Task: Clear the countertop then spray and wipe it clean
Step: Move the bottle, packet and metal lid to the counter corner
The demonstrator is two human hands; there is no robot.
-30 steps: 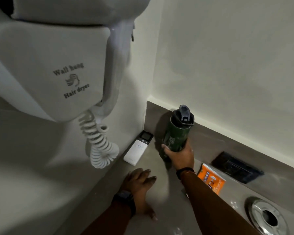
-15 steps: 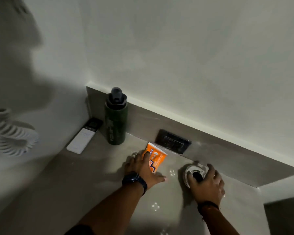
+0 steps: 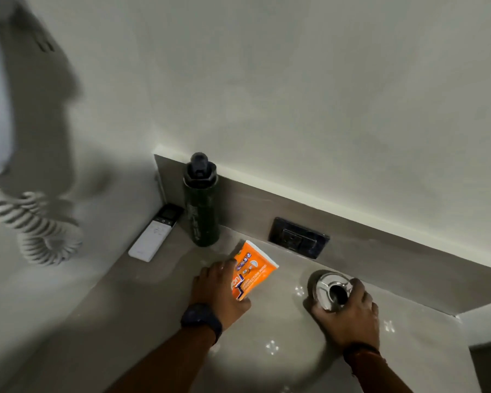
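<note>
A left hand (image 3: pixel 220 290) closes its fingers on an orange packet (image 3: pixel 251 272) on the tabletop (image 3: pixel 142 316), as the right hand (image 3: pixel 349 316) wraps a steel cup (image 3: pixel 330 289); lifting both straight up should avoid spills.

You can make out print on only two things. The orange-and-white flat packet (image 3: pixel 251 272) carries white lettering, partly covered and too blurred to read for sure. The dark green cylindrical bottle (image 3: pixel 201 207) bears a pale vertical logo, likewise unreadable.
</note>
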